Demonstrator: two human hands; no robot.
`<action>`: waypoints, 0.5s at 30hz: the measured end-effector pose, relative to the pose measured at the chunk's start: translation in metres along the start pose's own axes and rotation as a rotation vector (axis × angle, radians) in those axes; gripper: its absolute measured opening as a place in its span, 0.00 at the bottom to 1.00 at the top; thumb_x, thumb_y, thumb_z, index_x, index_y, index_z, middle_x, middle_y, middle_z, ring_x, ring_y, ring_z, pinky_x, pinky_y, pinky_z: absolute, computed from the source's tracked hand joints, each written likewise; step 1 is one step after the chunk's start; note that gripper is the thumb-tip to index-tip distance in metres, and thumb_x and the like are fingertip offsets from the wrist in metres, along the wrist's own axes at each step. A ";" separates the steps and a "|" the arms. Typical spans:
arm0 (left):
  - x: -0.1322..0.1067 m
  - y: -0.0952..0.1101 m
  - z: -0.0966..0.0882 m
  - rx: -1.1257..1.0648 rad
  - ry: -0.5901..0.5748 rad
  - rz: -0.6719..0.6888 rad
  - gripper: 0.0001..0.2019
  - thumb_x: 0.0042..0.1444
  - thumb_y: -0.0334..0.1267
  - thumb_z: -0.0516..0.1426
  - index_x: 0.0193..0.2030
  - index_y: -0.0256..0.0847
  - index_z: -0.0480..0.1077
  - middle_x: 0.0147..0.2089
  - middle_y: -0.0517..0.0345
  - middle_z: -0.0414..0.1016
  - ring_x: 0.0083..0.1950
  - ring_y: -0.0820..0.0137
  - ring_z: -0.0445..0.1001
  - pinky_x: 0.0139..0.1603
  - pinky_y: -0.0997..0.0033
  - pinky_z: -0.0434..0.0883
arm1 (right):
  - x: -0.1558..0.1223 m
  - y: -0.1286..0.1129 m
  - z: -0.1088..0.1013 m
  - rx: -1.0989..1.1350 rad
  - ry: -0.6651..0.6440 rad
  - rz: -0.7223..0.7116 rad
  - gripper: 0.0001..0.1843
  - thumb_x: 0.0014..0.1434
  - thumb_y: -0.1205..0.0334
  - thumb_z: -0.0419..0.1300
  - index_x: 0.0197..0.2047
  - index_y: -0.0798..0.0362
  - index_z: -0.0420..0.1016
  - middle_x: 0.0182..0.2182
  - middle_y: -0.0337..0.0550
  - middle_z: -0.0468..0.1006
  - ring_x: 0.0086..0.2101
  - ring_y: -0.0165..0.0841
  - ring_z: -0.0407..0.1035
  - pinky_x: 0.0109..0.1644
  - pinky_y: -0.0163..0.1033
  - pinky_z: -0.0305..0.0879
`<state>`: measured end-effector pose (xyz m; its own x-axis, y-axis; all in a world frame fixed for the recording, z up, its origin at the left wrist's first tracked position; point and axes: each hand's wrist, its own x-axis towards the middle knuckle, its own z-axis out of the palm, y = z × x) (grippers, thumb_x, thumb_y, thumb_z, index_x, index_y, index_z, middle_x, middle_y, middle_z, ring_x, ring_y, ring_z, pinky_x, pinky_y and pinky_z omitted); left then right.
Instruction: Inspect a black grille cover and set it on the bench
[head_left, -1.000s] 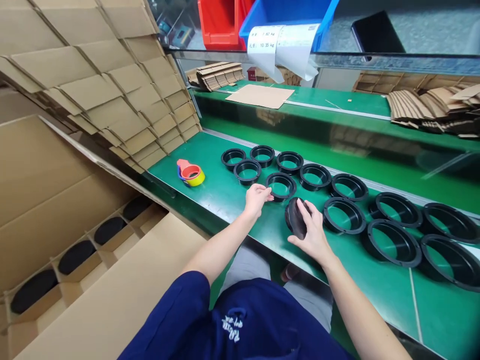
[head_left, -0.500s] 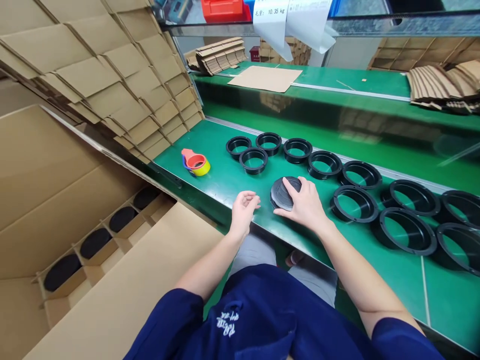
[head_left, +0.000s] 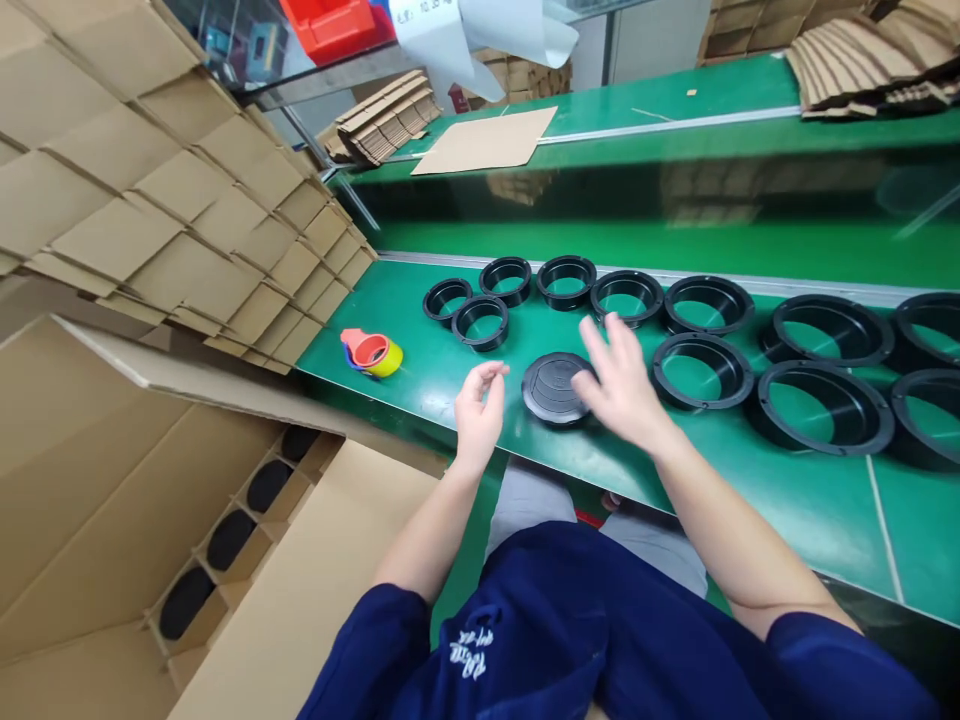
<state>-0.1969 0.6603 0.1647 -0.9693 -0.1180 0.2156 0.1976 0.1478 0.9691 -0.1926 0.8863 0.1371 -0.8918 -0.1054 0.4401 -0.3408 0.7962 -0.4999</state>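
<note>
A round black vent cover (head_left: 553, 388) with curved ridges lies flat on the green table, close to its front edge. Over the cover's right rim is my right hand (head_left: 622, 385), fingers spread and slightly blurred, holding nothing. To the left of the cover hovers my left hand (head_left: 480, 405), its fingers loosely curled and the thumb apart; I see nothing in it. Behind and to the right stand several black flanged rings, among them a small ring (head_left: 481, 323) and a larger ring (head_left: 702, 371) just right of my right hand.
A tape dispenser (head_left: 372, 353) rests at the table's left end. An open carton (head_left: 300, 560) at lower left has dividers with black discs (head_left: 231, 540). Folded cardboard (head_left: 187, 230) is stacked at left. A cardboard sheet (head_left: 487, 140) lies on the back shelf.
My right hand has let go of the vent cover and its fingers have spread. The cover now lies flat on the table. My view has shifted and tilted somewhat.
</note>
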 end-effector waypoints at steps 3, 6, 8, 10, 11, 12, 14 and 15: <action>0.016 0.022 0.019 0.225 -0.202 0.332 0.24 0.68 0.50 0.56 0.67 0.46 0.68 0.71 0.49 0.65 0.76 0.56 0.56 0.77 0.56 0.50 | 0.003 0.022 -0.023 0.202 0.313 0.237 0.36 0.77 0.40 0.35 0.76 0.51 0.56 0.71 0.55 0.55 0.71 0.51 0.47 0.73 0.66 0.48; 0.023 0.017 0.051 0.369 -0.501 0.422 0.35 0.63 0.56 0.60 0.72 0.44 0.61 0.76 0.46 0.57 0.79 0.49 0.45 0.78 0.46 0.34 | 0.004 0.033 -0.038 0.344 0.417 0.337 0.34 0.77 0.40 0.34 0.72 0.48 0.63 0.68 0.50 0.63 0.68 0.47 0.56 0.73 0.62 0.54; 0.022 0.005 0.065 0.463 -0.682 0.355 0.34 0.63 0.56 0.59 0.72 0.44 0.62 0.76 0.45 0.57 0.79 0.48 0.46 0.77 0.43 0.28 | 0.005 0.032 -0.040 0.391 0.421 0.338 0.35 0.77 0.39 0.34 0.71 0.47 0.65 0.67 0.48 0.65 0.66 0.46 0.61 0.70 0.60 0.60; 0.022 -0.004 0.070 0.552 -0.781 0.292 0.33 0.64 0.55 0.57 0.72 0.45 0.62 0.77 0.46 0.53 0.80 0.50 0.43 0.75 0.43 0.22 | 0.006 0.028 -0.039 0.418 0.419 0.324 0.35 0.77 0.38 0.33 0.70 0.46 0.66 0.66 0.48 0.67 0.64 0.44 0.63 0.68 0.58 0.65; 0.023 -0.006 0.069 0.584 -0.803 0.268 0.33 0.64 0.55 0.57 0.73 0.45 0.61 0.78 0.46 0.50 0.80 0.50 0.40 0.74 0.42 0.19 | 0.007 0.027 -0.037 0.432 0.419 0.318 0.35 0.77 0.38 0.33 0.70 0.46 0.67 0.65 0.48 0.68 0.64 0.43 0.64 0.67 0.57 0.66; 0.025 -0.007 0.067 0.598 -0.809 0.248 0.35 0.63 0.55 0.58 0.73 0.46 0.60 0.79 0.46 0.47 0.81 0.50 0.36 0.73 0.40 0.17 | 0.009 0.026 -0.036 0.449 0.420 0.313 0.35 0.77 0.38 0.33 0.69 0.47 0.67 0.64 0.49 0.68 0.63 0.43 0.65 0.66 0.56 0.68; 0.027 -0.006 0.063 0.580 -0.823 0.222 0.39 0.58 0.56 0.63 0.74 0.49 0.59 0.80 0.46 0.41 0.81 0.46 0.29 0.69 0.32 0.16 | 0.011 0.026 -0.032 0.491 0.420 0.305 0.35 0.77 0.37 0.35 0.67 0.48 0.70 0.62 0.50 0.70 0.61 0.43 0.68 0.64 0.54 0.70; 0.027 -0.005 0.062 0.558 -0.829 0.219 0.42 0.53 0.54 0.67 0.73 0.51 0.60 0.81 0.46 0.39 0.80 0.42 0.27 0.67 0.28 0.16 | 0.011 0.026 -0.030 0.516 0.417 0.301 0.35 0.76 0.37 0.36 0.66 0.49 0.71 0.62 0.51 0.71 0.59 0.43 0.69 0.63 0.54 0.72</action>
<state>-0.2331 0.7171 0.1580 -0.7583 0.6514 0.0254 0.4915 0.5458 0.6786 -0.2025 0.9234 0.1515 -0.8166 0.3911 0.4245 -0.2876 0.3619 -0.8867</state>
